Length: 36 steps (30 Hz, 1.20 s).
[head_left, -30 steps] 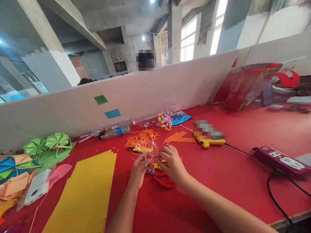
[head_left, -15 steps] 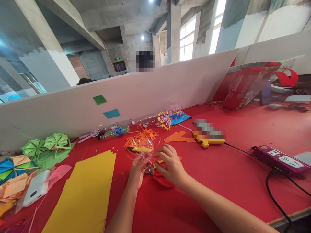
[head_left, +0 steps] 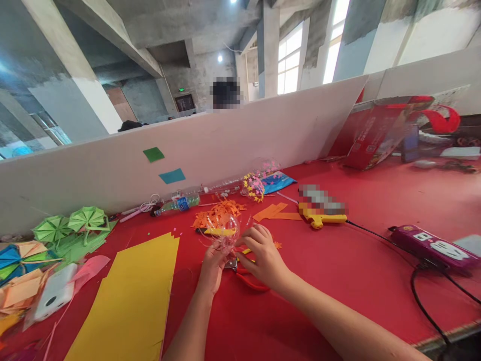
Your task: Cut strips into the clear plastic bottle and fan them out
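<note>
My left hand (head_left: 213,263) has its fingers closed on a clear plastic piece (head_left: 224,226), rounded with thin curved strips fanning out, like a cut bottle part. My right hand (head_left: 263,255) pinches at the same piece from the right, fingers bent; a thin clear strip rises by its fingertips. Beneath the hands lie red-handled pliers (head_left: 250,282), partly hidden. A yellow-and-black tool (head_left: 220,231) shows through the clear plastic. Just beyond is a heap of orange paper stars (head_left: 221,213).
Yellow paper sheets (head_left: 128,296) lie left, beside green paper umbrellas (head_left: 88,218) and a white phone-like device (head_left: 56,293). A yellow glue gun (head_left: 326,219) and purple power strip (head_left: 434,248) with cables lie right. A labelled bottle (head_left: 182,202) rests by the white partition (head_left: 225,140).
The clear plastic piece has shifted and turned slightly in my fingers. Both hands stay in nearly the same place.
</note>
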Motion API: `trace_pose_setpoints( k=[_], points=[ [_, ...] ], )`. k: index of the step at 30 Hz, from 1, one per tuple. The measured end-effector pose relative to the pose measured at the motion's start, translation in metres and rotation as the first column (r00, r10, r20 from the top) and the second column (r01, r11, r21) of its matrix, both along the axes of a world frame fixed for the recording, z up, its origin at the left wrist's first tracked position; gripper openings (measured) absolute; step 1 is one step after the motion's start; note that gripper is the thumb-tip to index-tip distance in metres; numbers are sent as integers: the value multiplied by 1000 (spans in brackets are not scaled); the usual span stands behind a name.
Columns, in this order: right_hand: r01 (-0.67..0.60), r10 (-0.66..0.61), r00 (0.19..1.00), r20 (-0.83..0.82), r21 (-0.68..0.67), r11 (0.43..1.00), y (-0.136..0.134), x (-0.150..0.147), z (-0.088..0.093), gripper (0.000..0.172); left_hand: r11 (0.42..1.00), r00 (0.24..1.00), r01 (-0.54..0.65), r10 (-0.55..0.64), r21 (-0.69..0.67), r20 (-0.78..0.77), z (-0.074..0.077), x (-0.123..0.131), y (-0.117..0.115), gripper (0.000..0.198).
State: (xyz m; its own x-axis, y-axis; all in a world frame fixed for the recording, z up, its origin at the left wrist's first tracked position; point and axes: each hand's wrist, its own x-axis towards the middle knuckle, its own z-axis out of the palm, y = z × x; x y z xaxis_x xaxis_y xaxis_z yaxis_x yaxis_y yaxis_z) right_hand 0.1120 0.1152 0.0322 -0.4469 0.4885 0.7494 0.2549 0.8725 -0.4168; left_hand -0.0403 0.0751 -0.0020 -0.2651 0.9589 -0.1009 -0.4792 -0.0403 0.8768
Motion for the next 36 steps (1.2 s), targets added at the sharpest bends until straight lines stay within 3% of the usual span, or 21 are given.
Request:
trace_pose_setpoints(
  k=[13,19,24,26,30,33,36],
  points=[
    [-2,-9,995,98,110,994,1,-5,-10,17,999,999,-26,25,29,42,2,4,1,35],
    [-3,-16,986,165,111,994,4,-8,-16,21,999,999,31,-32,32,11,-2,6,0,34],
    [23,-31,996,87,86,996,4,-5,-14,15,999,999,-39,39,30,26,0,1,1,35],
    [54,-53,999,-10,65,996,2,-2,-10,11,998,998,-60,60,29,20,0,-1,2,35],
    [142,-115,971,-211,118,983,-3,5,-1,21,997,997,-77,77,25,3,-4,-3,4,33],
    [124,-87,979,-185,200,972,-6,5,0,13,997,998,-67,68,41,-9,-6,-3,4,31],
    [113,-97,991,-96,182,977,-7,1,-4,11,998,999,-50,50,44,-16,-5,-1,3,30]
  ],
)
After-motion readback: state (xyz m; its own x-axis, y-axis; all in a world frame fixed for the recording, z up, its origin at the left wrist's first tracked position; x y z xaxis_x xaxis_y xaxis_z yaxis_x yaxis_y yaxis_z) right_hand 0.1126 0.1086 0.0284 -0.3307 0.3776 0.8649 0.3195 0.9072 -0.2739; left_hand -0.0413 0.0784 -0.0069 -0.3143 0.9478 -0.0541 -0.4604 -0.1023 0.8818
